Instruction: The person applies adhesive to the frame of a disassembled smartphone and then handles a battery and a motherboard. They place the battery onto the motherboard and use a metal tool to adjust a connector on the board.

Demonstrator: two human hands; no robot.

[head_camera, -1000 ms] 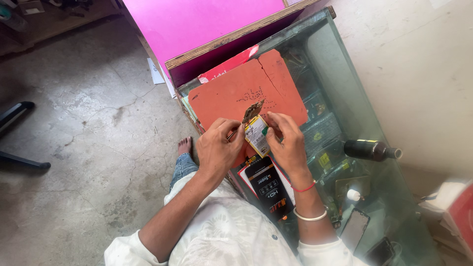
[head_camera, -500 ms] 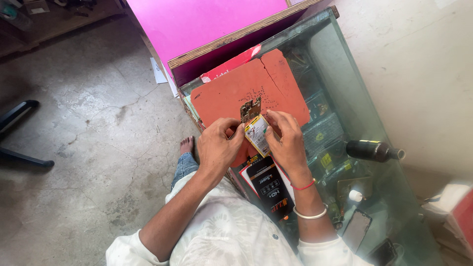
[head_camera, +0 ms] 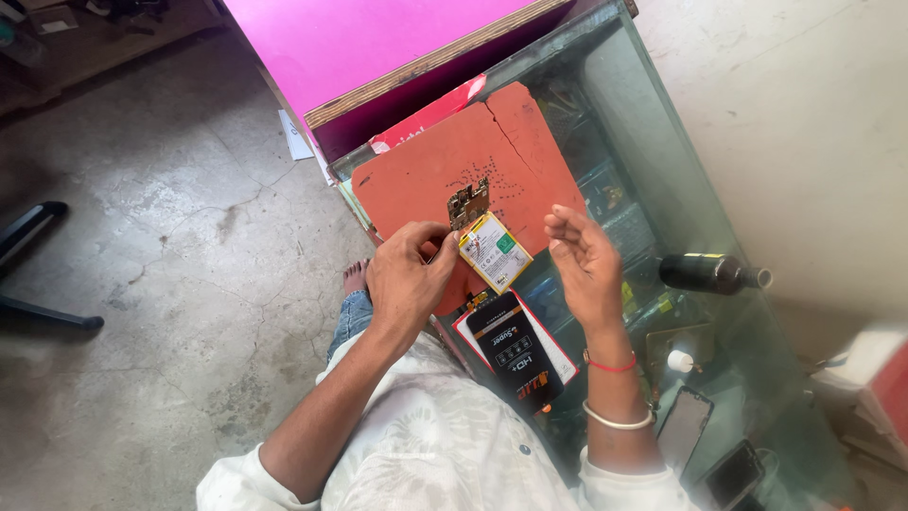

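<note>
An opened phone body [head_camera: 490, 241] with a white and yellow battery and a bare circuit board at its top lies on a cracked orange-red mat [head_camera: 454, 170] on a glass counter. My left hand [head_camera: 409, 274] pinches the phone's left edge with thumb and fingers. My right hand [head_camera: 582, 260] hovers just to the right of it, fingers loosely curled and apart, holding nothing. A black phone package [head_camera: 513, 348] on a white card lies below the mat, between my forearms.
A dark bottle [head_camera: 711, 273] lies on the glass counter [head_camera: 662, 161] at right. Two phones [head_camera: 685, 428] rest near the counter's near end. A pink board [head_camera: 378, 43] sits beyond the mat. Concrete floor [head_camera: 170, 237] spreads to the left.
My right hand has let go of the phone body and lifted away to the right. My left hand stays on its left edge.
</note>
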